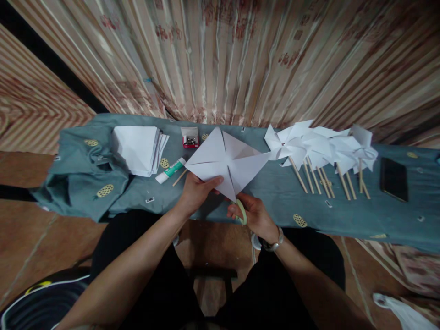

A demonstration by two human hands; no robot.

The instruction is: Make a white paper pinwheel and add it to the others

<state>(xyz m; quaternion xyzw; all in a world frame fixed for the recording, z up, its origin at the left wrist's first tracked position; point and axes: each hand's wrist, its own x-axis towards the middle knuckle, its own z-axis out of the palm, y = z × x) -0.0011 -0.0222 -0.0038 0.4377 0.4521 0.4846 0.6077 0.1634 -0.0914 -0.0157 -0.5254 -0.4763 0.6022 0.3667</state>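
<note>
My left hand (199, 190) pinches the near left edge of a white paper square (209, 158), thumb on top. The sheet is held corner-on above the table, with slits running from its corners toward the middle. In my right hand (252, 211) is a pair of scissors with pale green handles (242, 211); its fingers are closed around the handles. The blades are at the paper's near corner, mostly hidden by the sheet. Behind my left hand lie a green and white glue stick (171, 170) and a thin wooden stick (179, 178).
A stack of white paper (135, 149) lies on the left of the cloth-covered table (275, 206). A small red box (190, 138) of metal pins stands at the back. Several paper pinwheels (319, 146) on sticks lie right, beside a dark phone (394, 178). A curtain (220, 59) hangs behind.
</note>
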